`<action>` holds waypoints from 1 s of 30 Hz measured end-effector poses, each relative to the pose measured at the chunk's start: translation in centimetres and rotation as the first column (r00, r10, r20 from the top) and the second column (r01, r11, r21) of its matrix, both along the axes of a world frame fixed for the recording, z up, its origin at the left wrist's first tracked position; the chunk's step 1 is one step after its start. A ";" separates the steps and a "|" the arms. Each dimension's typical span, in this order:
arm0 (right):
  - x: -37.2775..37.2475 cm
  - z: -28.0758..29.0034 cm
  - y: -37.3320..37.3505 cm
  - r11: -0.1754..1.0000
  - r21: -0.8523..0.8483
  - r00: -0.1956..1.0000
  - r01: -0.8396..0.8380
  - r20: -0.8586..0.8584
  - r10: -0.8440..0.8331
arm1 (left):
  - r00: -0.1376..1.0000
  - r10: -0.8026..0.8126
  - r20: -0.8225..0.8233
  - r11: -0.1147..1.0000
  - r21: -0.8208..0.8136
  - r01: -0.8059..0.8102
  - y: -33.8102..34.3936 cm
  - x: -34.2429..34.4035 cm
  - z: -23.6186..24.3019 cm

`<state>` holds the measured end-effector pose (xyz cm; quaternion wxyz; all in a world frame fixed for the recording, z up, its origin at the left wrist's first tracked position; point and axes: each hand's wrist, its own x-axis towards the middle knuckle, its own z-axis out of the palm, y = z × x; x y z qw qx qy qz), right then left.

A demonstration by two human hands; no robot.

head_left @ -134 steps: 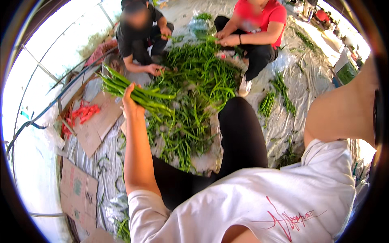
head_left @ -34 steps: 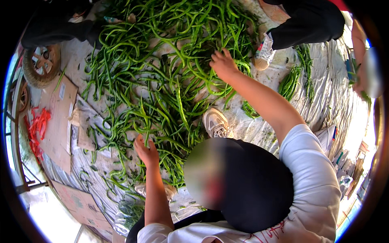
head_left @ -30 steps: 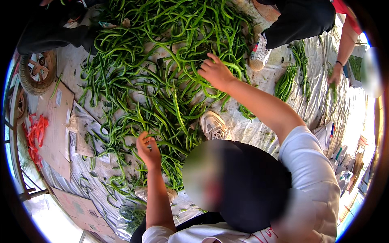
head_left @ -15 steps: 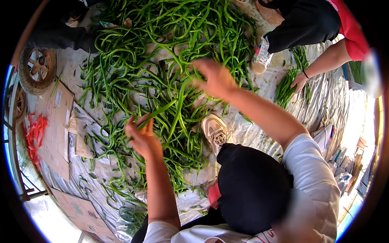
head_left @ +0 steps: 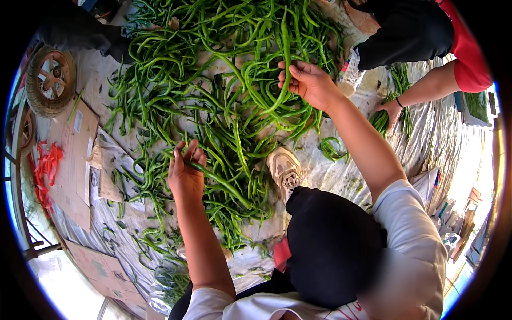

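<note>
We sort long green peppers (head_left: 224, 106) heaped on a silvery ground sheet (head_left: 341, 176): our right hand (head_left: 309, 84) closes on one curved pepper (head_left: 284, 64) at the pile's far right, our left hand (head_left: 185, 173) pinches another pepper (head_left: 218, 181) nearer us. Tangled stems could snap if tugged, and our pale shoe (head_left: 285, 169) beside the heap could crush strays. A co-worker's hand (head_left: 392, 112) grips a bunch far right.

A blurred patch covers part of the white sleeve (head_left: 410, 256) at the lower right. The co-worker in a red top (head_left: 469, 58) is cut off by the rim, only an arm and dark trousers showing. The grey plastic sheet (head_left: 341, 176) lies mostly buried under the heap of long green pods (head_left: 224, 96).
</note>
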<state>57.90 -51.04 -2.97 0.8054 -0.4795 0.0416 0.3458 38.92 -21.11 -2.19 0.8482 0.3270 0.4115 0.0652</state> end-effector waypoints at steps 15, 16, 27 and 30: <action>-5.5 -2.6 4.7 0.562 -0.818 0.902 0.126 0.330 0.278 | 0.996 -0.085 -0.040 0.993 0.081 0.088 -4.1 0.4 -0.5; -2.8 -5.5 2.3 0.370 -0.866 0.870 0.336 0.435 0.230 | 0.990 -0.115 -0.077 0.986 0.114 0.123 -3.4 0.3 -0.5; 1.2 -6.4 -0.6 0.935 -0.351 0.998 -0.054 0.003 0.059 | 0.998 -0.062 -0.020 0.998 0.008 0.062 -2.6 0.1 -1.1; 0.0 -2.5 -2.0 0.966 -0.208 0.987 0.155 0.002 -0.158 | 0.999 -0.035 -0.038 0.999 0.006 0.035 -2.1 -0.3 -1.2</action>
